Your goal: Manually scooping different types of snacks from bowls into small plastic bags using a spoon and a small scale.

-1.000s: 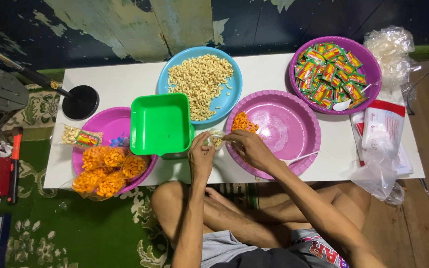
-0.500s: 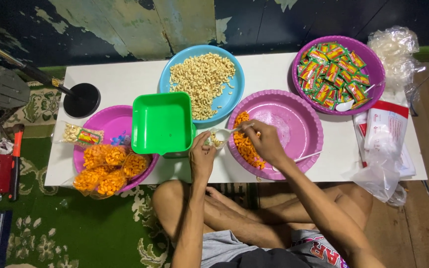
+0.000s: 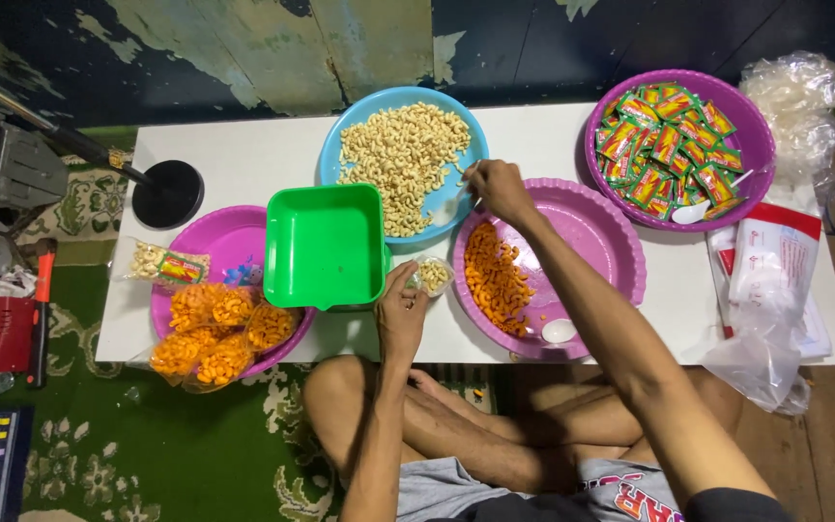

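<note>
Currently the left hand (image 3: 401, 311) pinches a small clear bag (image 3: 432, 275) upright, mouth open, just right of the green square tub (image 3: 326, 246). The right hand (image 3: 500, 186) is closed on what looks like a spoon at the near-right rim of the blue bowl (image 3: 359, 145) of pale puffed snacks (image 3: 403, 150), behind and right of the tub. Risks: the bag mouth is narrow and soft, so a full scoop carried back could shed pieces onto the white table (image 3: 244, 155) or into the pink bowl (image 3: 611, 242) of orange snacks (image 3: 495, 280) right of the tub. A slack pinch could let the bag fold or tip.
</note>
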